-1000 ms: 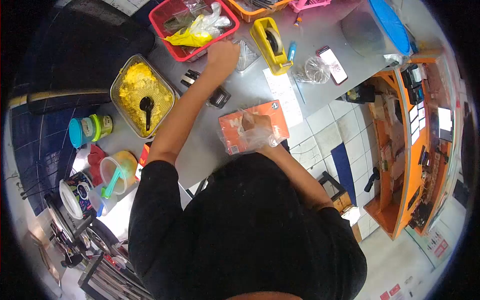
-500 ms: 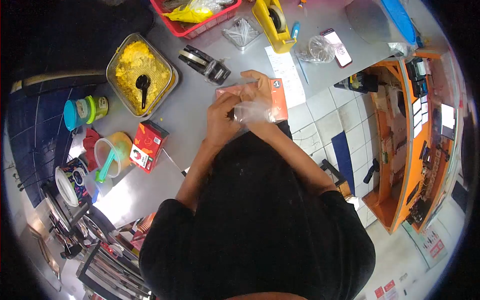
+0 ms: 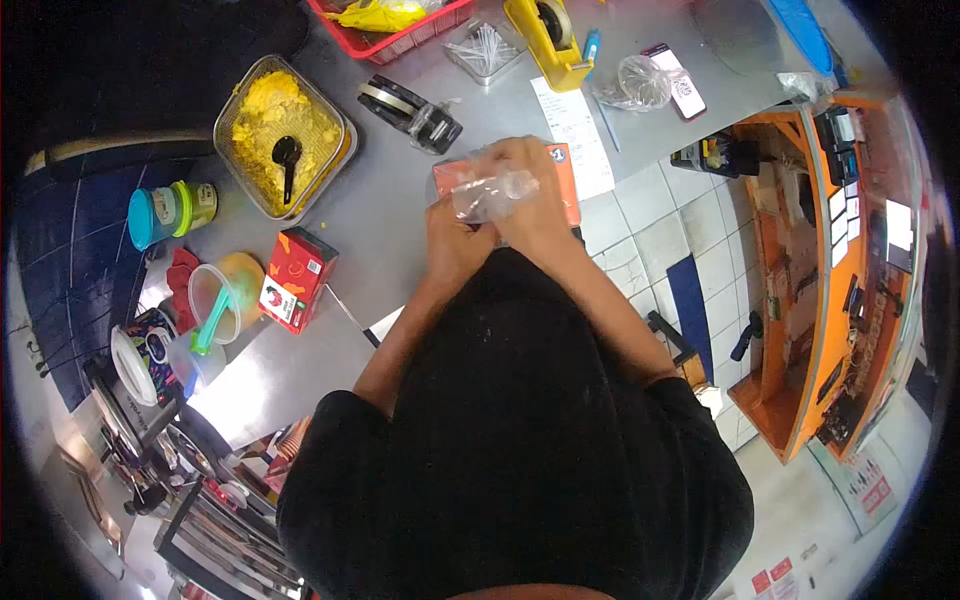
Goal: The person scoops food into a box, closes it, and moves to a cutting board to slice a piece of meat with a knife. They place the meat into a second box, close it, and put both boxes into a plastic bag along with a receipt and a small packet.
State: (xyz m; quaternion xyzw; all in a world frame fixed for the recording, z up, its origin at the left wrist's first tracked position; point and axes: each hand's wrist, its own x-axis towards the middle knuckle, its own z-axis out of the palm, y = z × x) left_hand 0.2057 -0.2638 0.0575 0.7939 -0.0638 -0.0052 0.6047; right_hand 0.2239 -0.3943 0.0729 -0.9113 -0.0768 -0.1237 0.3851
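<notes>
A crinkled clear plastic bag (image 3: 492,197) is bunched between my two hands, above an orange-red box (image 3: 566,180) on the metal counter. My left hand (image 3: 455,238) has its fingers closed at the bag's lower left side. Across the bag's top and right side, the fingers of my right hand (image 3: 528,195) are curled onto the plastic; they are slightly blurred. Both hands hide much of the box. Just beyond them lies a black tape dispenser (image 3: 412,113), and a printed paper slip (image 3: 577,130) lies beside the box.
A tray of yellow food (image 3: 262,110) with a black spoon stands at the left. Nearby are a red carton (image 3: 300,278) and lidded tubs (image 3: 172,213). Farther back are a red basket (image 3: 395,38), a yellow tape dispenser (image 3: 552,50), a knotted plastic bag (image 3: 637,84) and a phone (image 3: 676,84).
My right hand's raised fingers have curled in over the bag. The bag has shifted a little to the left and upward between my hands. The whole view has moved slightly.
</notes>
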